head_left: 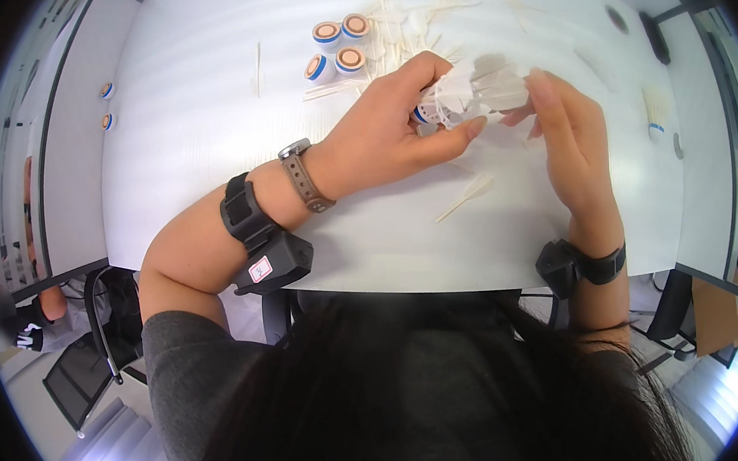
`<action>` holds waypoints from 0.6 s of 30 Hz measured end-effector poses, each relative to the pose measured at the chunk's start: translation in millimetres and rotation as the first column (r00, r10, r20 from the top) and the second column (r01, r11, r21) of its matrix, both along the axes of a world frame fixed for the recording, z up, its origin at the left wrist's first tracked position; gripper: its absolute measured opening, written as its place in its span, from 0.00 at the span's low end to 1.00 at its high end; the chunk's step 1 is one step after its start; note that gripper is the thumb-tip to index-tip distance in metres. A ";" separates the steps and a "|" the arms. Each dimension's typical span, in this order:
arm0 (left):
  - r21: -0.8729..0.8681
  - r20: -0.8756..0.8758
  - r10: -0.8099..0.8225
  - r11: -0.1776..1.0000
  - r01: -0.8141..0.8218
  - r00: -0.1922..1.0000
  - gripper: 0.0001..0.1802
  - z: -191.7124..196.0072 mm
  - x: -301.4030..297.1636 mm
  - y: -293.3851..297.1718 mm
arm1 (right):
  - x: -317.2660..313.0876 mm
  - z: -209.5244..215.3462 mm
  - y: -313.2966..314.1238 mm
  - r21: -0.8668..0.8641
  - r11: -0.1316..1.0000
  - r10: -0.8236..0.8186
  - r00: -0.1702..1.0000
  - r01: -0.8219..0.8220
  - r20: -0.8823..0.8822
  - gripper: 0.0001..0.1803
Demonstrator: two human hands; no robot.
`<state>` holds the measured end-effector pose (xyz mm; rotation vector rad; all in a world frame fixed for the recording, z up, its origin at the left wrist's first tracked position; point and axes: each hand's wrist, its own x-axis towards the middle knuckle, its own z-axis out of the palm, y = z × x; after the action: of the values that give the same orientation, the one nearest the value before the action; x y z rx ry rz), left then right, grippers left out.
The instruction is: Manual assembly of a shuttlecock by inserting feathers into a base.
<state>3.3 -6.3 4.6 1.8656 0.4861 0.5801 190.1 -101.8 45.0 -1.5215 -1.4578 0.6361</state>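
Observation:
Above the table's middle, my left hand (404, 124) is closed around a white shuttlecock (454, 94) with a blue band at its base. The skirt, tilted to the right, shows a ring of small holes near the band and pale feathers fanning out. My right hand (564, 120) pinches at a white feather (501, 90) at the right side of the shuttlecock; motion blurs it, and whether it is fixed to the skirt I cannot tell. One loose feather (466, 198) lies on the table below my hands.
Beyond my left hand stand several white-and-blue shuttlecock heads (327, 33) beside a pile of loose feathers (405, 33). Two more heads (109, 121) sit at the left edge. A feather bundle (656, 108) lies at the right. Low panels (59, 142) border the white table (204, 113).

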 end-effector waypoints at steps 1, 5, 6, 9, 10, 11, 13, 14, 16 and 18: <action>-0.032 0.011 -0.006 0.999 0.006 1.000 0.22 -1.7 0.0 1.1 | -0.1 -0.4 0.9 0.021 1.000 0.011 1.000 -0.011 0.004 0.22; -0.065 0.029 -0.031 0.997 0.033 0.999 0.27 -4.3 -2.1 3.6 | -2.4 0.1 0.8 0.026 1.000 0.002 1.000 -0.002 0.006 0.22; -0.064 0.030 -0.031 0.997 0.033 0.999 0.27 -3.5 -2.6 3.6 | -2.6 0.4 1.3 0.027 1.000 0.002 1.000 -0.003 0.006 0.22; -0.119 0.021 -0.041 0.992 0.043 0.999 0.28 -1.2 -3.5 2.6 | -3.5 1.5 1.0 0.038 0.999 0.010 1.000 -0.011 0.021 0.22; -0.128 0.025 -0.042 0.991 0.045 0.999 0.28 -1.4 -3.0 1.7 | -3.5 1.6 0.0 0.036 0.999 0.007 0.999 -0.009 0.031 0.22; -0.133 0.028 -0.042 0.990 0.046 0.999 0.28 -1.1 -2.8 2.4 | -3.5 1.9 0.5 0.037 0.999 0.005 0.999 -0.006 0.041 0.22; -0.137 0.033 -0.052 0.989 0.056 0.998 0.27 -0.4 -3.4 3.2 | -2.3 3.3 0.4 0.016 1.000 0.005 0.998 -0.006 0.055 0.21; -0.144 0.037 -0.060 0.987 0.065 0.998 0.27 -0.7 -3.9 2.1 | -2.0 3.3 -0.3 -0.008 1.000 0.009 0.998 -0.008 0.069 0.21; -0.122 0.032 -0.059 0.991 0.062 0.998 0.27 -1.3 -3.5 2.7 | -2.2 2.0 0.2 0.005 1.000 0.016 0.998 -0.016 0.058 0.21; -0.083 0.034 -0.059 0.995 0.061 0.998 0.26 -1.8 -2.7 4.1 | -3.6 3.6 0.7 0.017 1.000 0.013 0.999 -0.014 0.042 0.21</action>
<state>0.7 -2.2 2.8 1.7825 0.4260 0.5397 186.5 -101.1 48.6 -1.5209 -1.5029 0.6012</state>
